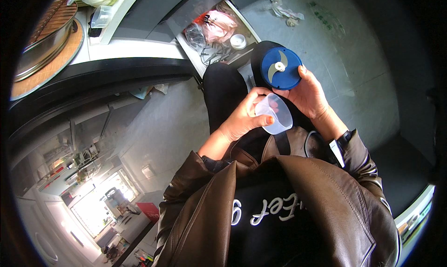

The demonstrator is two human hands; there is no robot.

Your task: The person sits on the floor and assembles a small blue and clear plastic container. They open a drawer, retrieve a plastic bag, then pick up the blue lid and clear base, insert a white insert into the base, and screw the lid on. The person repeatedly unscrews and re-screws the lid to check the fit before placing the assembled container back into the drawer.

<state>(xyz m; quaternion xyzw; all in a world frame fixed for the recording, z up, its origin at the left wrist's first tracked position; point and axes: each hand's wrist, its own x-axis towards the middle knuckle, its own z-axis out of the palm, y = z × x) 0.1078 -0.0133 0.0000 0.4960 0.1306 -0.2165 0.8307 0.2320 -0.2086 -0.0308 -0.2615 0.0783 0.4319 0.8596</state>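
Grey tile floor fills most of the background in the head view, with some crumpled plastic lying up top, and a bright window way down in the lower left corner. Upper left there's a wire rack over a round metal pan, sitting on a wooden board. Pulled-out drawer near the knees, kinda messy: pink bag, little white tub. Now the hands, both over the lap. Left hand has a clear cup, thumb on the near side, fingers curled round the far side. Right hand pinches a blue disc by its edge, curved blade facing up. Disc is just beyond the cup; can't tell if they touch.
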